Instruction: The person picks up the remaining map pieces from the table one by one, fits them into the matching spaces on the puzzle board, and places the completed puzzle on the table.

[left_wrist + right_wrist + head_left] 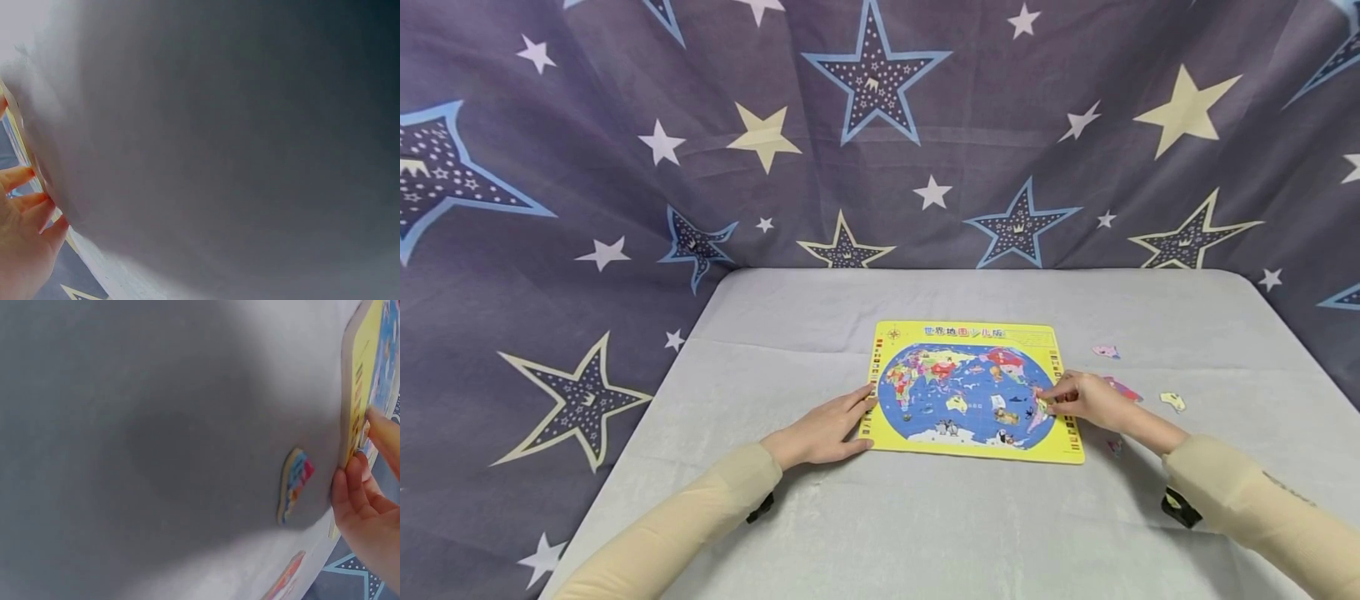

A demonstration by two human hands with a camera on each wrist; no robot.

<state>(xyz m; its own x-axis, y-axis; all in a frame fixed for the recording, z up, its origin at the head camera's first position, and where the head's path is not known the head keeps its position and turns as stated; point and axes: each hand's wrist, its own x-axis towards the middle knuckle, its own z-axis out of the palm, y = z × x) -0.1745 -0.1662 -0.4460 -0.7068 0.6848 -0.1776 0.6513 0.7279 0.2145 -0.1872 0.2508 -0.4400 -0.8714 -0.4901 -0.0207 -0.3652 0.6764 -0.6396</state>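
A yellow-bordered world map puzzle board lies flat, its blue oval filled with coloured continents and animals. My left hand rests at the board's left edge, fingers fairly straight and spread, fingertips on the border. At the right side of the map, my right hand pinches a small puzzle piece between thumb and fingers, right over the South America area. In the right wrist view the fingertips largely cover that piece, while the other fingers lie against the board's edge.
Loose puzzle pieces lie right of the board: a pink one, a red one partly behind the right hand, a yellow one and a blue-and-red one near the right wrist. A grey cloth covers the table; a star-patterned curtain hangs behind.
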